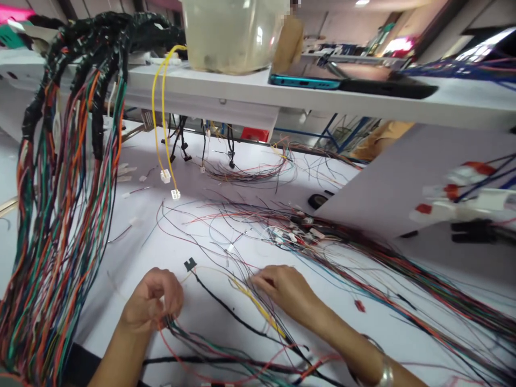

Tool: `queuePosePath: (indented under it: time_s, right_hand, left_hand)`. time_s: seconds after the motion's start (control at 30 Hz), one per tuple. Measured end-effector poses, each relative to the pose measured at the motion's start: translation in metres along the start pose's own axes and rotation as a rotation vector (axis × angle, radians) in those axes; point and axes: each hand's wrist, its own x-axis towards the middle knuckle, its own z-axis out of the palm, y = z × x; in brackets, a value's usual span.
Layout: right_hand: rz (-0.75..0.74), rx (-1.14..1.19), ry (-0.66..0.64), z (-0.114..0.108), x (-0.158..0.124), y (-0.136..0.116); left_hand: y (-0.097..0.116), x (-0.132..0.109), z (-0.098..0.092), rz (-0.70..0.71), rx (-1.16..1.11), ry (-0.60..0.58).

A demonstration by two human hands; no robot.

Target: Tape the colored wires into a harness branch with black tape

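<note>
My left hand (155, 298) is closed in a pinch around the ends of several wires (193, 342), green, red and dark, which trail off to the lower right. My right hand (286, 290) has its fingers pressed together among thin dark wires (245, 263); what sits between its fingertips is hidden. Between the hands lies a small black connector (190, 264) on a black-sleeved cable (226, 305). A bundle of yellow wires (260, 306) runs just below the right fingertips.
A thick taped wire harness (97, 91) hangs down at the left. Two yellow leads with white connectors (175, 194) dangle from the shelf (226, 88), which carries a plastic tub (234, 37) and a phone (306, 80). Loose wire bundles (363, 258) spread across the right.
</note>
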Motion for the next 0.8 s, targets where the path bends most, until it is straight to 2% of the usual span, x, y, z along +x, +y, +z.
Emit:
queuePosePath:
  time_s: [0.1, 0.2, 0.27, 0.43, 0.53, 0.6, 0.67, 0.73, 0.8]
  right_hand:
    - [0.111, -0.163, 0.037, 0.009, -0.002, 0.0]
    - [0.154, -0.104, -0.023, 0.012, -0.01, 0.011]
    - [0.122, 0.096, -0.098, 0.012, -0.015, 0.02]
    - [0.08, 0.774, -0.067, 0.003, -0.031, 0.02]
    - [0.048, 0.954, -0.213, 0.008, -0.032, 0.012]
    - [0.041, 0.929, -0.211, 0.016, -0.029, 0.013]
    - [0.076, 0.83, -0.106, 0.024, -0.025, 0.019]
    - [0.12, 0.712, -0.034, 0.03, -0.025, 0.027]
    - [0.139, 0.617, -0.051, 0.032, -0.028, 0.032]
  left_hand:
    - [0.003, 0.0, 0.001, -0.005, 0.043, 0.032]
    - [0.004, -0.001, 0.003, -0.038, 0.074, 0.073]
    - [0.005, -0.001, 0.003, -0.059, 0.084, 0.089]
    - [0.004, 0.0, 0.003, -0.068, 0.114, 0.104]
    - [0.003, 0.001, 0.003, -0.087, 0.126, 0.069]
    - [0.003, 0.002, 0.004, -0.1, 0.134, 0.005]
    - [0.003, 0.003, 0.004, -0.099, 0.15, -0.042]
    - [0.003, 0.003, 0.004, -0.092, 0.159, -0.046]
    - [0.002, 0.002, 0.004, -0.093, 0.161, -0.036]
